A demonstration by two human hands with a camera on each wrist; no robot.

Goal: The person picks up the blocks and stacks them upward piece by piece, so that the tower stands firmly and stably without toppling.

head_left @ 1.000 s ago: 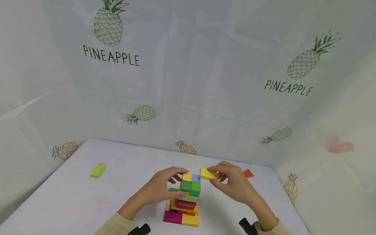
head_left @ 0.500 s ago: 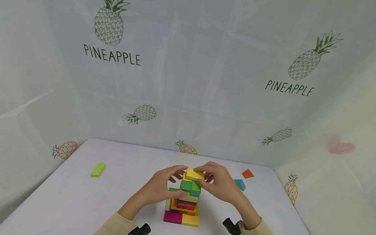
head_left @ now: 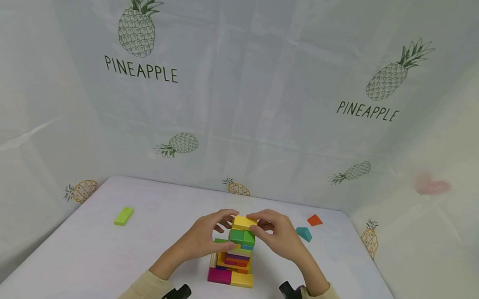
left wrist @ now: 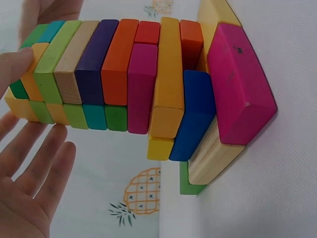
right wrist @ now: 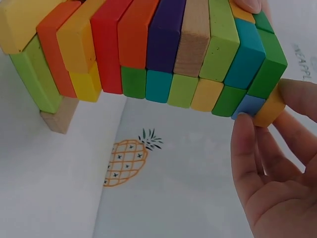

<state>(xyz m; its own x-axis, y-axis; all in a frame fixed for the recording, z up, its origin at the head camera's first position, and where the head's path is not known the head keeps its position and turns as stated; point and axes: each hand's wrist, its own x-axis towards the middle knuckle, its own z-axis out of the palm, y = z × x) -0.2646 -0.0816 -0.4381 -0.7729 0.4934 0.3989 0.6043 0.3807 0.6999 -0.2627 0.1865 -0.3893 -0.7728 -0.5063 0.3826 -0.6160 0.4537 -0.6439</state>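
Note:
A tower of coloured wooden blocks [head_left: 237, 236] stands mid-table on a wider base of flat blocks. At its very top lies a yellow block [head_left: 243, 223], which my right hand [head_left: 280, 236] pinches between thumb and fingers. The right wrist view has fingertips at both faces of this yellow block [right wrist: 270, 107], over a blue one [right wrist: 247, 106]. My left hand [head_left: 200, 239] steadies the tower's upper left side, thumb in front and fingers curving behind. In the left wrist view its thumb [left wrist: 24, 62] presses an orange block, while several other fingers spread loosely beside the stack.
On the white table [head_left: 69, 258], a lime green block [head_left: 124, 216] lies far left. An orange piece [head_left: 314, 220] and a teal piece [head_left: 304, 234] lie at the back right, beyond the right hand. A pineapple-print sheet [head_left: 243, 99] hangs behind.
My right hand has brought the yellow block leftward from beside the tower onto its top, then shifted it slightly further left. The left hand has stayed in place at the tower.

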